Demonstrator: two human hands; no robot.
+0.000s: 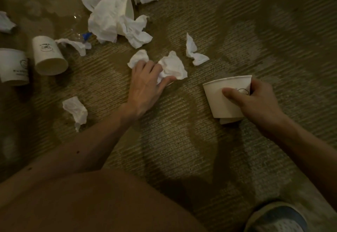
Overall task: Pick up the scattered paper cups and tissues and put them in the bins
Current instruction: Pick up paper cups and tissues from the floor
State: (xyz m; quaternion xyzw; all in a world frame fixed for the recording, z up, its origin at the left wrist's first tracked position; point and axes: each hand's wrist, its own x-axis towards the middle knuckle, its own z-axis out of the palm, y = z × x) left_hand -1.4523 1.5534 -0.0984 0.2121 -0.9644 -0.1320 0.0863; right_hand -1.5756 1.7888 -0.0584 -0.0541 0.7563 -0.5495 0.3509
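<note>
My left hand (pixel 145 82) reaches down to the carpet and closes its fingers and thumb around a crumpled white tissue (pixel 173 66); a second small tissue wad (pixel 138 57) lies under its fingertips. My right hand (pixel 255 100) grips stacked white paper cups (pixel 222 102) with a printed logo, held just above the floor at the right. Loose tissues lie nearby: one to the right (pixel 195 53), one at lower left (pixel 75 110). Two paper cups lie on their sides at far left (pixel 49 56) (pixel 13 66). No bin is visible.
A heap of crumpled tissues (pixel 109 16) with a cup (pixel 128 8) tucked in it sits at the top centre, beside a clear plastic bottle with a blue cap (pixel 85 35). My bare knee (pixel 82 200) fills the lower left; my shoe (pixel 277 217) shows at bottom right.
</note>
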